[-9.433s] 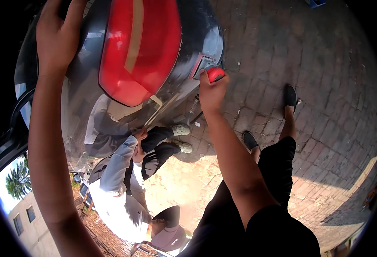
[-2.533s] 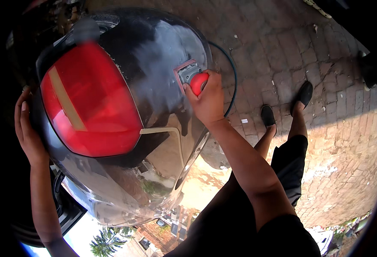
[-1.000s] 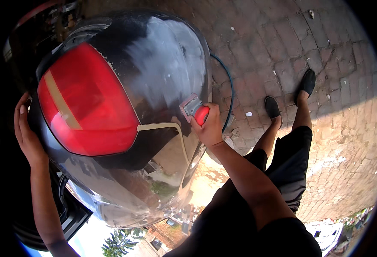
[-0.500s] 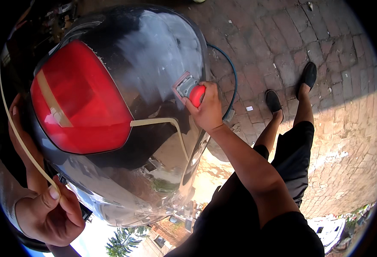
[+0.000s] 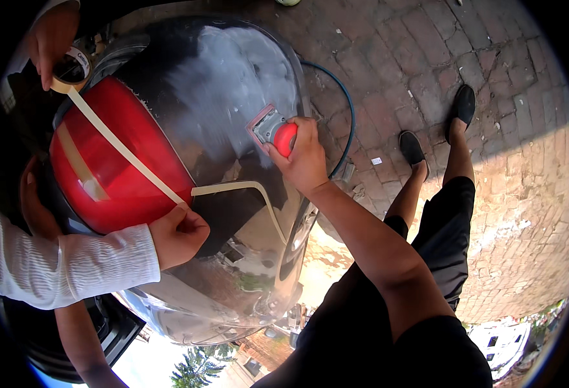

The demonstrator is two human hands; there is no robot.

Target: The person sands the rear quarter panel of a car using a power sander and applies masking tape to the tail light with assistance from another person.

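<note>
My right hand grips the red knob of a small square-pad sander. Its pad rests on the dark car body panel, at the lower edge of a whitish sanded patch. My left hand lies with its fingers along the dark bodywork left of the red tail light; it is in shadow and holds nothing visible. A co-worker in a white sleeve stretches masking tape across the light. One co-worker hand holds the tape roll; the other presses the strip's end at the light's lower corner.
Another tape strip bends along the panel from the light's corner. A shorter piece sticks on the light. A blue hose curves beside the car over brick paving. My feet stand on the paving at right.
The co-worker's hand and white sleeve have moved right across the light, bringing the tape strip over it; the roll is now in view. My right hand and the sander have shifted slightly left.
</note>
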